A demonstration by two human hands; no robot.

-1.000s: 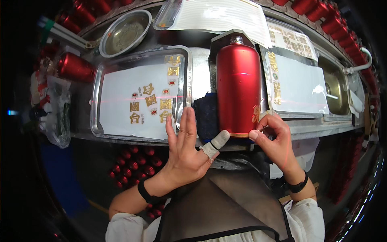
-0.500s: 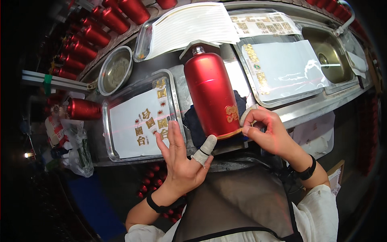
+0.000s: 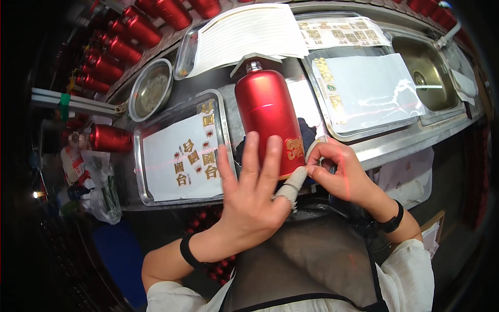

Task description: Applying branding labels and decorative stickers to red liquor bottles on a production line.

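The shiny red bottle with round shoulders [image 3: 262,101] lies along the bench, its bottom end close to the person and its neck pointing away. The left hand [image 3: 254,208] has its fingers spread flat, reaching over the bottle's near end. Its pointer finger, in a grey-white cloth cover [image 3: 296,179], reaches to the bottom corner, and its thumb is hidden. The right hand [image 3: 338,169] bends its thumb and pointer toward each other at that same corner; I cannot tell if they pinch anything.

The work seems to be on the thin gold strip [image 3: 284,177] along the bottom edge. To do it well, I think one hand should hold the bottle still while a covered fingertip pushes softly and evenly. Round, smooth things can roll, and a hard push could make the strip crooked. It also seems wise not to rub the raised gold pattern [image 3: 294,147] just above.

The dark blue cloth [image 3: 310,132] under the bottle should help stop sliding. Gold stickers [image 3: 209,172] lie on the left silver metal tray [image 3: 224,122]. Farther off, the bent grey metal rest [image 3: 273,62] sits by the neck.
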